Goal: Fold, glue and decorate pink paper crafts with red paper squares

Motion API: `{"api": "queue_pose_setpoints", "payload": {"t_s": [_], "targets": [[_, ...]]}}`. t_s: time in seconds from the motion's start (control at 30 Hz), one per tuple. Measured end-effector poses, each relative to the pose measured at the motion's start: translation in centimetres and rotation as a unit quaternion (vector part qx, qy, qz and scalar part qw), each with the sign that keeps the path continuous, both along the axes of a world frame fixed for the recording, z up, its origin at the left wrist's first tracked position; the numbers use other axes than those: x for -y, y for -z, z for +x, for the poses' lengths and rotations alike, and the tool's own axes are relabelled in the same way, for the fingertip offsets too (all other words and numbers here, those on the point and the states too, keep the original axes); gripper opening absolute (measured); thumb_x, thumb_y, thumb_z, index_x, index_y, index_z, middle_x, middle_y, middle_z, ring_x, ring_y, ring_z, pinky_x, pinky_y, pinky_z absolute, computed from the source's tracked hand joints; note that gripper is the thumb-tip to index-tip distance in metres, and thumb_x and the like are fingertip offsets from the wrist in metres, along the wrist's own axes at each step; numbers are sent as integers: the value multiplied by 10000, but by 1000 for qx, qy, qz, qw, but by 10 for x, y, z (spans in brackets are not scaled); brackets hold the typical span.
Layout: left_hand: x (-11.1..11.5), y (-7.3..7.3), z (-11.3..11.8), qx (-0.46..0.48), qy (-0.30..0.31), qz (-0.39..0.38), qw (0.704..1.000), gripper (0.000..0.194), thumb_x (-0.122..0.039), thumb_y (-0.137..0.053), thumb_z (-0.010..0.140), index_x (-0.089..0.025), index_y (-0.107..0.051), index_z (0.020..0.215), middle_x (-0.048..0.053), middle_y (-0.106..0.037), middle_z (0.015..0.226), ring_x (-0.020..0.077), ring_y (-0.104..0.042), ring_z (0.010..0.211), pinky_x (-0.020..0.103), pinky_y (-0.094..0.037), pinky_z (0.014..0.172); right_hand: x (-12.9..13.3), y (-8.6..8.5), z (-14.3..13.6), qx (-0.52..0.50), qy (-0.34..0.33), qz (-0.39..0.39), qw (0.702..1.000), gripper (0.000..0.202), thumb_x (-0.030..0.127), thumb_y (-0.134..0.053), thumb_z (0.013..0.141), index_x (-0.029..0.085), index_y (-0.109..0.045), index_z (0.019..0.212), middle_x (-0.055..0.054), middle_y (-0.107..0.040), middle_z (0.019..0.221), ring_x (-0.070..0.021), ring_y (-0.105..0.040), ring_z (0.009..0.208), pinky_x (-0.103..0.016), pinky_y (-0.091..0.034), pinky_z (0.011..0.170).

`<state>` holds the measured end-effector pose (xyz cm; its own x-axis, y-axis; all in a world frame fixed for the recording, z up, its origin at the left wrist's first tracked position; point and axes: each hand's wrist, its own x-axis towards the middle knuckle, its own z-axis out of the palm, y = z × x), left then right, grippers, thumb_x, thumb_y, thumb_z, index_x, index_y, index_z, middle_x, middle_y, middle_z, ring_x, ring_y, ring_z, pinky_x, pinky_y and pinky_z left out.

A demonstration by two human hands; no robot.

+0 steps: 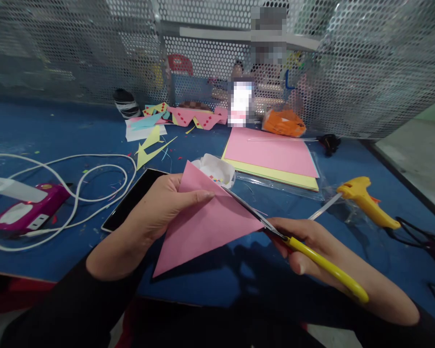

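Just toward six o'clock from centre, hold the pink paper [199, 222] taut, pinched in the left hand [163, 203] at ten o'clock; with the right hand [315, 239] gripping the scissors [300, 247] at four, best cut slowly, minding the thumb [203, 196] near the tips.

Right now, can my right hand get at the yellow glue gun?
Probably not without letting go: your right hand is holding scissors, though the glue gun lies nearby with nothing bulky between.
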<state>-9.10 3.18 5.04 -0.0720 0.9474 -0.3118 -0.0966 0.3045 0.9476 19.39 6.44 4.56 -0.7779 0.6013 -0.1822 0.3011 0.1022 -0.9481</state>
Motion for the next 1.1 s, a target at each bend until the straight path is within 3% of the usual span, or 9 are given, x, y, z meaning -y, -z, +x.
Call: {"api": "queue_pose_setpoints", "payload": {"t_s": [0.23, 0.4, 0.67, 0.87, 1.0, 1.1], "targets": [[0, -1, -1, -10, -5, 3, 1000, 215, -364, -892, 662, -223, -787, 785, 14, -779, 772, 138, -677, 631, 210, -528, 571, 1, 6, 3, 5, 7, -36, 999, 620, 764, -647, 732, 188, -669, 959, 59, -437, 667, -88, -306, 613, -218, -317, 556], [-1, 1, 0, -21, -14, 6, 1000, 254, -381, -898, 641, -212, -782, 792, 29, -783, 794, 162, -688, 652, 236, -542, 588, 1, 6, 3, 23, 6, -13, 1000, 689, 778, -614, 750, 181, -701, 1082, 42, -437, 691, -99, -299, 626, -235, -323, 566], [-1, 0, 0, -19, -8, 3, 1000, 284, -360, -903, 628, -198, -787, 831, 45, -791, 834, 183, -702, 690, 255, -562, 619, 1, -1, -1, 37, 10, -7, 999, 632, 751, -618, 784, 169, -711, 1012, 44, -400, 649, -83, -291, 571, -219, -241, 480], [-3, 2, 0, 8, -35, 24, 999, 232, -373, -888, 661, -220, -788, 803, 16, -785, 804, 125, -657, 624, 203, -511, 571, 0, 2, 0, 48, 20, 13, 999, 599, 739, -613, 798, 160, -688, 931, 45, -361, 657, -89, -277, 589, -228, -221, 483], [-4, 1, -1, -11, -51, 32, 998, 215, -356, -888, 653, -214, -785, 778, 15, -776, 781, 132, -650, 634, 215, -505, 575, -2, 6, 0, 20, 18, 14, 1000, 653, 771, -604, 778, 163, -689, 1001, 42, -397, 657, -98, -282, 598, -239, -232, 497], [-3, 0, -1, -17, -48, 27, 998, 218, -361, -886, 650, -211, -776, 763, 13, -766, 758, 137, -646, 626, 226, -504, 574, -1, 6, -1, 12, 24, -9, 1000, 619, 762, -661, 734, 179, -676, 940, 39, -439, 637, -96, -316, 572, -239, -226, 478]]}}
